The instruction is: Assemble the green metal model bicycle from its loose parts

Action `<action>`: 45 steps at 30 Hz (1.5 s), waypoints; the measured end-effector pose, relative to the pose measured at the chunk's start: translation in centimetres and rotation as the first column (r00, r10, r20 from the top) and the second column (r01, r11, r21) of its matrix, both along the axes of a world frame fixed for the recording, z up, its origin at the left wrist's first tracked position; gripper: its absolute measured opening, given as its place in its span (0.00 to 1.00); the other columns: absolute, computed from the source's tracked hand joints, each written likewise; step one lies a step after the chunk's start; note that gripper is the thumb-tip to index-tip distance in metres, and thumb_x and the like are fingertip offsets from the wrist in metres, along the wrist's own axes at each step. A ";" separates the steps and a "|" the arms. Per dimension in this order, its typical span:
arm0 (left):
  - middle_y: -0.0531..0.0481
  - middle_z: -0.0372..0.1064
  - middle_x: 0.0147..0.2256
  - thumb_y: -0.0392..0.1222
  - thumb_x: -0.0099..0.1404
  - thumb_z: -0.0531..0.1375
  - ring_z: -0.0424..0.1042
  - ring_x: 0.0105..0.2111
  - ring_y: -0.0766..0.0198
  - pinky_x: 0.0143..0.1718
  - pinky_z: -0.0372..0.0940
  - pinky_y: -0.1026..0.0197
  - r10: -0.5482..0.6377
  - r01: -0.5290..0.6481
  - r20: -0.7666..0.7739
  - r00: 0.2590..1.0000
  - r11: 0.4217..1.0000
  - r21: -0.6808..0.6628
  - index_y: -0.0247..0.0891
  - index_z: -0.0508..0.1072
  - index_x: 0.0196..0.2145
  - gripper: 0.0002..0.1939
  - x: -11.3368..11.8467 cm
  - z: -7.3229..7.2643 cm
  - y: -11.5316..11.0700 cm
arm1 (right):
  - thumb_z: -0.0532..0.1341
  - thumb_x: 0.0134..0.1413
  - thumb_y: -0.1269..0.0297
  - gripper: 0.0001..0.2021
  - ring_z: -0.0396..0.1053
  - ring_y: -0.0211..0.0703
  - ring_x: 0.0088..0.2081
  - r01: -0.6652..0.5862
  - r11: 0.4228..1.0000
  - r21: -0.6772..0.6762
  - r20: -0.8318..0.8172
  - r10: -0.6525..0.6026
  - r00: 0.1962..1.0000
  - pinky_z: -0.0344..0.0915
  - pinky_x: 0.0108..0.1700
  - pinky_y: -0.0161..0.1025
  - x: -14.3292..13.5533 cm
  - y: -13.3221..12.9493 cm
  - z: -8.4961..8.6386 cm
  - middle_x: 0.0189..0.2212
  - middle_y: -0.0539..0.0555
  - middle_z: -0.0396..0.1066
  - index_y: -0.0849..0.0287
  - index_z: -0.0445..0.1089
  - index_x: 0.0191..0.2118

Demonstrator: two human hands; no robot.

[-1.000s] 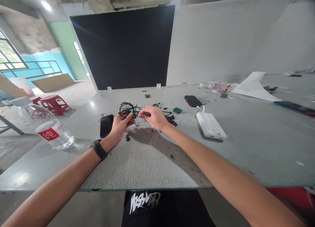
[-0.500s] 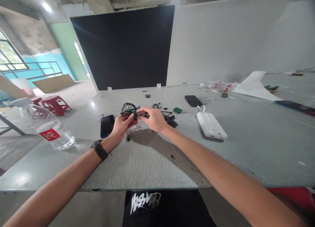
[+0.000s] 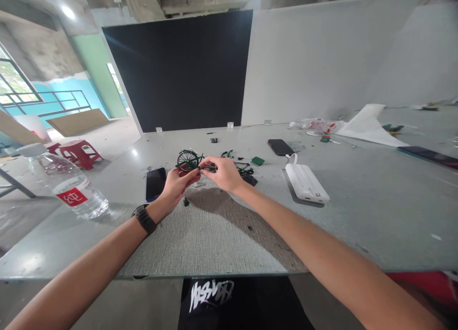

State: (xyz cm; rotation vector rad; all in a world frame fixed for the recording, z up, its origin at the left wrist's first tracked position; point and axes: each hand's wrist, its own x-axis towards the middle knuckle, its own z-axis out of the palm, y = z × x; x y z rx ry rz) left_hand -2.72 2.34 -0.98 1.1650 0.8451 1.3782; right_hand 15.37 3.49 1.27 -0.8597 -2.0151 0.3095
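A small dark green model bicycle part with a spoked wheel (image 3: 188, 160) is held above the table by my left hand (image 3: 178, 181), whose thumb and fingers close round its lower edge. Just right of it, my right hand (image 3: 222, 171) pinches at the same assembly, fingertips close to my left thumb; the exact spot is hidden by the fingers. Behind and right of my right hand lie dark green and black model pieces (image 3: 246, 170) and a flat green piece (image 3: 258, 161). One small green part (image 3: 186, 201) rests on the table below my left hand.
A dark phone (image 3: 155, 183) lies left of my hands, a clear water bottle (image 3: 77, 189) farther left. To the right are another phone (image 3: 280, 147) and a white power bank (image 3: 307, 183). Crumpled clear plastic (image 3: 317, 125) and a white sheet (image 3: 370, 127) lie beyond.
My left thumb has shifted slightly right and lower, closer to my right fingertips. Otherwise both hands and the wheel have barely moved.
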 end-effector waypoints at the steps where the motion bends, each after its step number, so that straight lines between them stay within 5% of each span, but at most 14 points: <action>1: 0.44 0.79 0.38 0.40 0.54 0.73 0.77 0.34 0.65 0.42 0.74 0.61 0.005 -0.005 -0.003 1.000 1.000 0.001 0.32 0.79 0.36 0.14 0.0 0.0 0.0 | 0.66 0.59 0.64 0.05 0.77 0.44 0.39 -0.006 1.000 -0.001 -0.002 0.006 1.000 0.67 0.42 0.39 0.0 0.0 0.0 0.38 0.52 0.81 0.56 0.77 0.40; 25: 0.44 0.79 0.35 0.46 0.53 0.74 0.78 0.35 0.61 0.45 0.74 0.56 -0.078 0.080 -0.136 0.988 0.997 0.010 0.33 0.79 0.34 0.16 0.1 -0.4 0.0 | 0.59 0.67 0.65 0.08 0.75 0.43 0.43 -0.080 0.989 0.121 0.152 0.061 0.986 0.67 0.46 0.40 0.0 -0.4 0.0 0.41 0.52 0.80 0.54 0.76 0.43; 32: 0.43 0.79 0.38 0.44 0.53 0.73 0.78 0.36 0.60 0.45 0.74 0.56 -0.081 0.085 -0.120 0.989 0.996 0.030 0.33 0.79 0.36 0.16 0.1 -0.4 -0.2 | 0.58 0.68 0.62 0.18 0.75 0.45 0.42 -0.013 0.997 0.078 0.178 -0.001 0.984 0.66 0.45 0.42 0.0 -0.6 0.1 0.44 0.54 0.79 0.54 0.68 0.60; 38: 0.42 0.79 0.39 0.45 0.53 0.73 0.77 0.38 0.60 0.45 0.73 0.56 -0.079 0.084 -0.122 0.989 0.996 0.034 0.33 0.80 0.35 0.15 0.2 -0.2 -0.3 | 0.56 0.69 0.63 0.12 0.73 0.44 0.43 -0.070 0.987 0.148 0.233 0.034 0.972 0.66 0.44 0.40 0.2 -0.1 0.1 0.44 0.55 0.78 0.56 0.77 0.46; 45: 0.44 0.78 0.38 0.44 0.50 0.74 0.76 0.36 0.61 0.45 0.74 0.56 -0.044 0.045 -0.080 0.996 0.999 0.004 0.32 0.80 0.35 0.16 0.2 -0.3 -0.1 | 0.56 0.69 0.65 0.10 0.72 0.43 0.42 -0.078 0.990 0.120 0.214 0.051 0.976 0.64 0.42 0.39 0.7 0.6 -0.2 0.42 0.55 0.77 0.58 0.76 0.44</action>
